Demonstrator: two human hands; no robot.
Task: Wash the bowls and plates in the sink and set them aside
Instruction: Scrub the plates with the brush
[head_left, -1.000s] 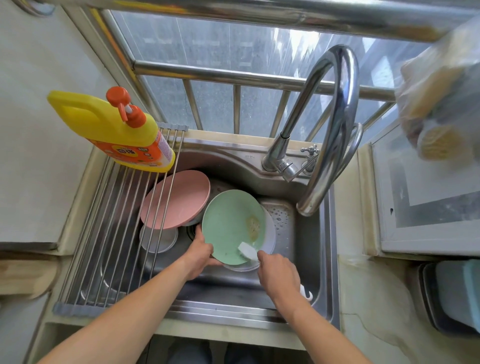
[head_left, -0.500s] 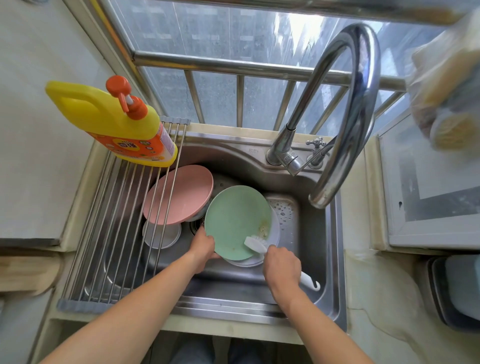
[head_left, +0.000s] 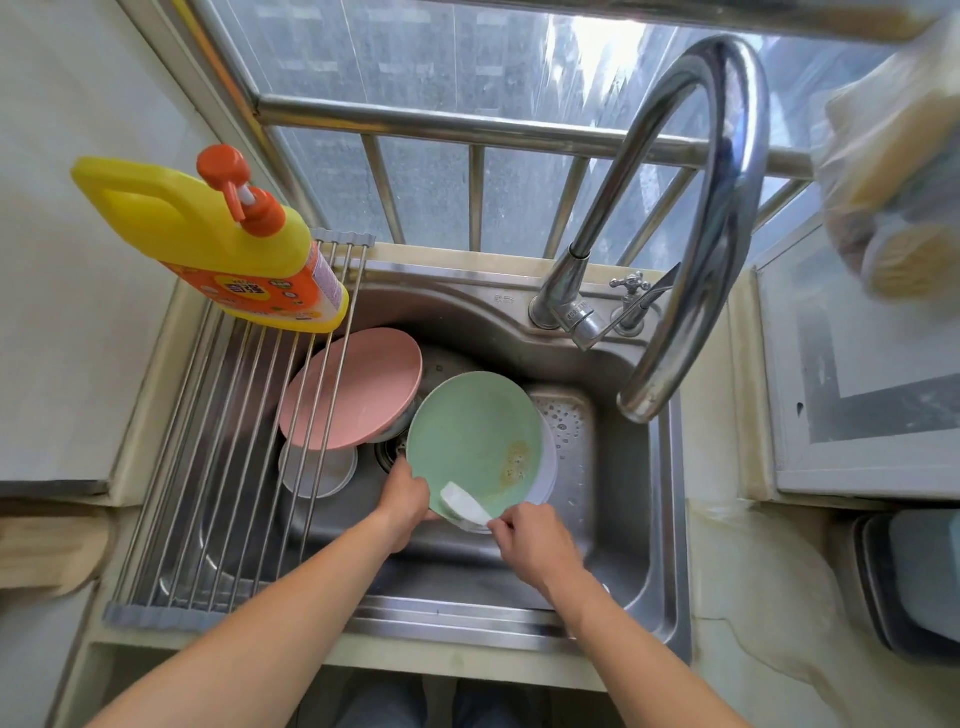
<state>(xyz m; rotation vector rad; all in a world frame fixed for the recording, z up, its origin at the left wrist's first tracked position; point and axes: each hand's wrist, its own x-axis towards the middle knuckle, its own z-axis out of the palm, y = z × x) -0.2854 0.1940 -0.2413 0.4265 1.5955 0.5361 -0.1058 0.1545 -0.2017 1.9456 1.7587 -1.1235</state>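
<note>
in the sink (head_left: 628, 545), green plate (head_left: 470, 436) tilted over a white bowl (head_left: 549, 467). left hand (head_left: 408, 501) fingers grasp its near-left rim; right hand (head_left: 535, 540) fingers grasp white brush (head_left: 465, 506) on its lower edge. pink plate (head_left: 353, 387) just left, under rack (head_left: 218, 457). bare basin to the right.

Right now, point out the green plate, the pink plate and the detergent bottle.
green plate (head_left: 467, 436): head view, centre of its face.
pink plate (head_left: 358, 384): head view, middle of its face.
detergent bottle (head_left: 218, 228): head view, yellow body.
</note>
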